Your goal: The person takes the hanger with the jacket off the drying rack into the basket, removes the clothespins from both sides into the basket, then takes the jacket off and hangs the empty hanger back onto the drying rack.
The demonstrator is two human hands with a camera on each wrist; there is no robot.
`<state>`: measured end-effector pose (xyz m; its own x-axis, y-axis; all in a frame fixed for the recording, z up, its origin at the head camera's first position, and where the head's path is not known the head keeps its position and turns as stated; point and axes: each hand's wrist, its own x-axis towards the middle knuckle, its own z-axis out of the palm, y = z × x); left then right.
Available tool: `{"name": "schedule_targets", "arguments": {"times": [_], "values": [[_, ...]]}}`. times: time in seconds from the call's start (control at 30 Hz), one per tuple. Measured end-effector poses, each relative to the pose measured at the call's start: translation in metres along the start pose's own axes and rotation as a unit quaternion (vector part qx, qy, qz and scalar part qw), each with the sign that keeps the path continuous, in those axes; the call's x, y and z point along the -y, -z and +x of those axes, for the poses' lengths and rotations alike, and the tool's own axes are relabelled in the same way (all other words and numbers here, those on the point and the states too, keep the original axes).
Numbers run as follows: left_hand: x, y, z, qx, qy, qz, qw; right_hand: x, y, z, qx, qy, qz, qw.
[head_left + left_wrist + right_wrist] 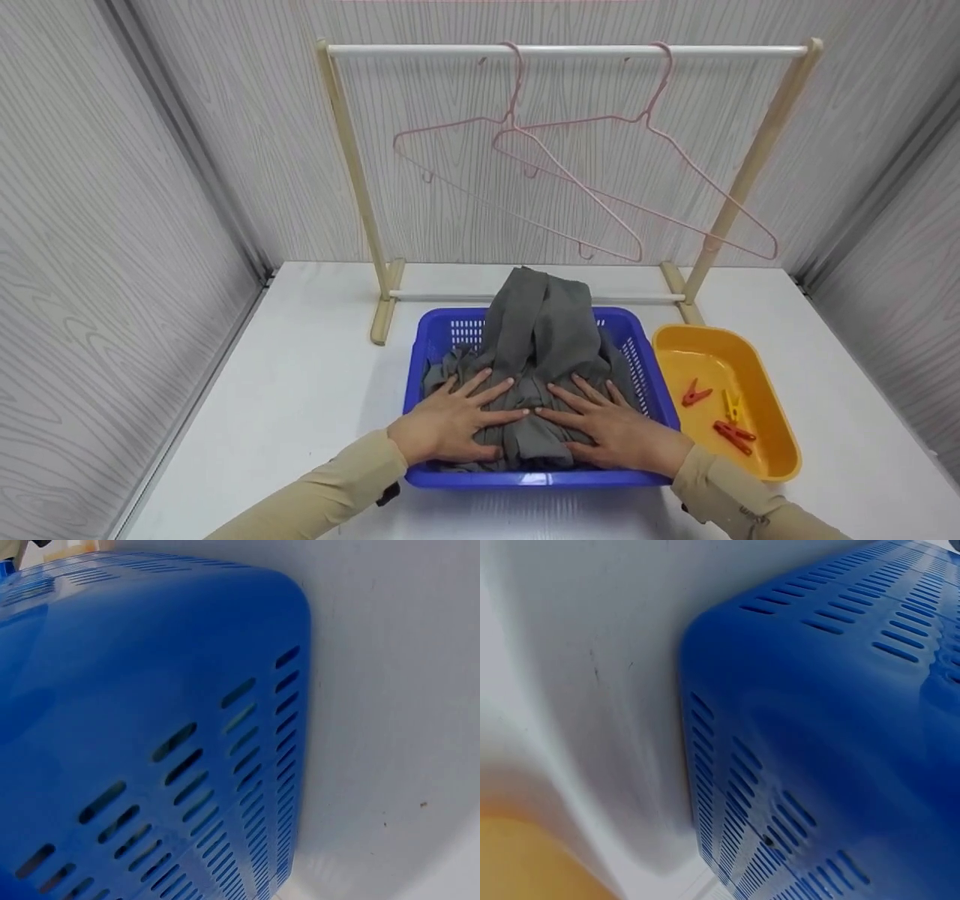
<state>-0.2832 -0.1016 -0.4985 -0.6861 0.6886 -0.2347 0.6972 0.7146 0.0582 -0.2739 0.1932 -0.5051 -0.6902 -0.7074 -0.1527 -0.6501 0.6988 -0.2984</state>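
Grey cloth (536, 330) is heaped in a blue plastic basket (525, 478), one end rising above the back rim. My left hand (454, 420) lies on the cloth from the left, fingers spread and straight. From the right, my right hand (611, 427) rests on it the same way, its fingertips close to those of the left. Neither hand grips the fabric. Both wrist views show only the outside of the slotted basket wall (150, 675), (802, 712) and the white tabletop; the hands are hidden there.
Behind the basket stands a wooden rack with a white bar (420, 50), where two pink hangers (517, 127) hang. A yellow tray (784, 442) at the right holds red clothespins (733, 436) and a yellow clothespin (733, 406). Wood-patterned panels enclose the white table (300, 375).
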Motion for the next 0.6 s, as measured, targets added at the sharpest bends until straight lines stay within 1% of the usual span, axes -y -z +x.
{"name": "schedule_targets", "arguments": {"times": [0.1, 0.17, 0.23, 0.3, 0.37, 0.43, 0.5, 0.53, 0.6], "values": [[0.003, 0.005, -0.001, 0.002, -0.012, -0.022, 0.9997, 0.002, 0.005, -0.001, -0.012, 0.001, 0.013, 0.9998], [0.005, 0.011, -0.003, 0.006, -0.021, -0.05, 0.9985, 0.005, 0.011, -0.004, -0.027, 0.003, 0.031, 0.9992], [0.008, 0.019, -0.005, 0.01, -0.025, -0.081, 0.9963, 0.009, 0.021, -0.006, -0.051, 0.008, 0.05, 0.9974], [0.012, 0.03, -0.006, 0.002, -0.033, -0.111, 0.9933, 0.014, 0.036, -0.009, -0.086, 0.022, 0.067, 0.9938], [0.016, 0.04, -0.005, -0.026, -0.042, -0.136, 0.9895, 0.019, 0.052, -0.011, -0.125, 0.032, 0.073, 0.9889], [0.02, 0.052, -0.002, -0.075, -0.049, -0.143, 0.9856, 0.02, 0.069, -0.013, -0.165, 0.043, 0.066, 0.9831], [0.024, 0.065, 0.003, -0.132, -0.048, -0.133, 0.9811, 0.017, 0.084, -0.011, -0.199, 0.05, 0.046, 0.9777], [0.027, 0.071, 0.007, -0.154, -0.046, -0.128, 0.9788, 0.015, 0.091, -0.01, -0.208, 0.049, 0.033, 0.9764], [0.031, 0.085, 0.016, -0.184, -0.031, -0.109, 0.9764, 0.008, 0.102, -0.003, -0.221, 0.049, 0.008, 0.974]]}}
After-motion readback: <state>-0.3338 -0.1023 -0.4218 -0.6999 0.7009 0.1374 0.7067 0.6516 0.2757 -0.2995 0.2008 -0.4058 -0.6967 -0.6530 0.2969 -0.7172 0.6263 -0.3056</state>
